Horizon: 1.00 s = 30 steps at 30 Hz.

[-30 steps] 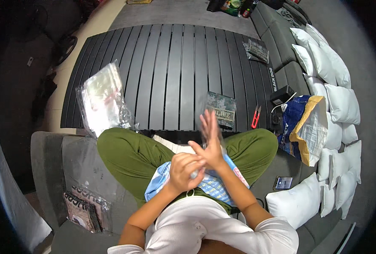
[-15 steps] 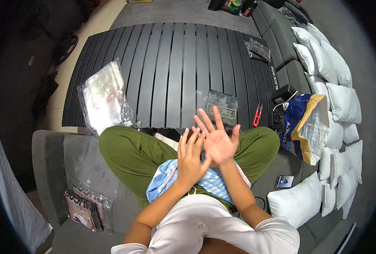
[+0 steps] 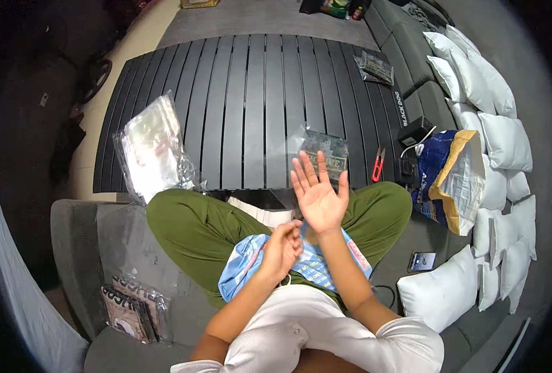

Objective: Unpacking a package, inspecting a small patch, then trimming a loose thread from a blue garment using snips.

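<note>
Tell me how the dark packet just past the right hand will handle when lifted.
The dark packet lies flat on the slatted table, so it probably won't roll or tip. The clear film along its left side looks thin and creased, so that part is likely floppy. The film's shine suggests it may be slippery.

A soft shine sits on the black slatted table [image 3: 255, 112]. The clear plastic bags [image 3: 154, 149] glare bright white. The far left is dim, and edges bend into black.
</note>
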{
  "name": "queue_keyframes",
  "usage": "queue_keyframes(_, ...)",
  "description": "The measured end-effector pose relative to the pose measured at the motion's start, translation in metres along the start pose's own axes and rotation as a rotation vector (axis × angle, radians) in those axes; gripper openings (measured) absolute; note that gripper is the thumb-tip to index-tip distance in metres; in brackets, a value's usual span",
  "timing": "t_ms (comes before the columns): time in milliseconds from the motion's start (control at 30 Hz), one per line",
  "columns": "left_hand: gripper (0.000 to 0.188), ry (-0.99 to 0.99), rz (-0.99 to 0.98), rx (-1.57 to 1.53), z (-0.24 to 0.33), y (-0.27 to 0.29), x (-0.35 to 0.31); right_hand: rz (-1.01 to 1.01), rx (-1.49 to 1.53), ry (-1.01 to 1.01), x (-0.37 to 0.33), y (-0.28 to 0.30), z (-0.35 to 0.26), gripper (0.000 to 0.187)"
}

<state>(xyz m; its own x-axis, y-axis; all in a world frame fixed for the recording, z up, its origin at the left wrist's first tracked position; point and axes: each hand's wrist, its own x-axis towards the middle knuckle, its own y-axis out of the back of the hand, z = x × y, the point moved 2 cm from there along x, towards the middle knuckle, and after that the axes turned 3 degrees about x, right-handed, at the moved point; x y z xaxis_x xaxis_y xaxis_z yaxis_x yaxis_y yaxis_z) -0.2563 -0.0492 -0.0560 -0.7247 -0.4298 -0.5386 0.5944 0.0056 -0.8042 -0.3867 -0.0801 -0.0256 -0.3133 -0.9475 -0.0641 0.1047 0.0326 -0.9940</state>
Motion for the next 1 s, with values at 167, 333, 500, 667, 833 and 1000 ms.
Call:
queue_keyframes(167, 0.04, 0.323, -0.15, -0.228, 0.0, -0.002, 0.0, -0.053, 0.048, -0.085, -0.003, -0.004, 0.002, 0.059)
queue_keyframes(333, 0.042, 0.21, -0.234, -0.393, 0.015, -0.01, 0.01, -0.13, 0.102, -0.14, -0.007, -0.01, 0.0, 0.059)
queue_keyframes(500, 0.029, 0.052, -0.194, -0.464, 0.04, -0.014, 0.021, -0.222, 0.214, -0.278, -0.012, 0.005, -0.01, 0.057)
queue_keyframes(667, 0.019, -0.022, -0.218, -0.359, 0.054, -0.006, 0.036, -0.12, 0.03, -0.322, -0.017, 0.012, -0.011, 0.058)
queue_keyframes(833, 0.019, -0.091, -0.26, -0.314, 0.067, 0.003, 0.044, 0.002, 0.008, -0.322, -0.021, 0.017, -0.015, 0.059)
queue_keyframes(1000, 0.013, -0.377, -0.213, -0.211, 0.086, -0.003, 0.034, 0.108, -0.132, -0.315, -0.018, 0.014, -0.017, 0.052)
